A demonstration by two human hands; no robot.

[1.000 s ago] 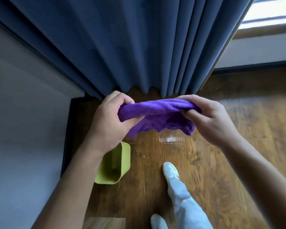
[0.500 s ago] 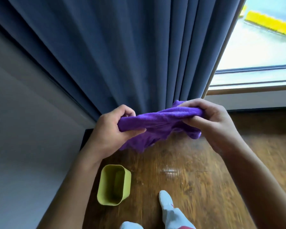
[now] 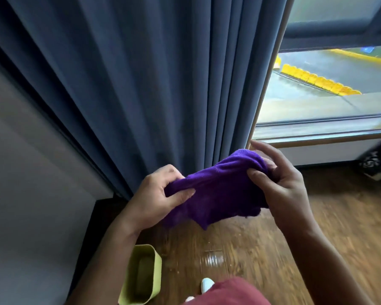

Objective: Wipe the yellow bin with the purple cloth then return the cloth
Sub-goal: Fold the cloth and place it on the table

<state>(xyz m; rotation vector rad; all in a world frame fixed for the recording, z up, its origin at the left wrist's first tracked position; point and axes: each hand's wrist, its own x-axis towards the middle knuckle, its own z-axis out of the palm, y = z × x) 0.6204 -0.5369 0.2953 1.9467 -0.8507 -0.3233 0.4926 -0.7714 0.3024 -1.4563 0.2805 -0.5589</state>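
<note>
The soft purple microfibre cloth (image 3: pixel 218 194) sags limp and light, gripped at either end by left hand (image 3: pixel 161 199) and right hand (image 3: pixel 279 183) fingers. The yellow-green plastic bin (image 3: pixel 141 276), at seven o'clock on the wooden floor (image 3: pixel 273 249), looks light and probably tippy; steady its rim.

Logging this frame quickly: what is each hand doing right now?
Left hand: closed on one end of the purple fabric cloth.
Right hand: closed on its other end.

place: room in a home or flat | floor: wood-look planks (image 3: pixel 262 249) | window side: full-length dark blue curtain (image 3: pixel 141 84), big low window (image 3: pixel 328 84) over a paved yard outside | left: plain grey wall (image 3: pixel 31 172)
</note>
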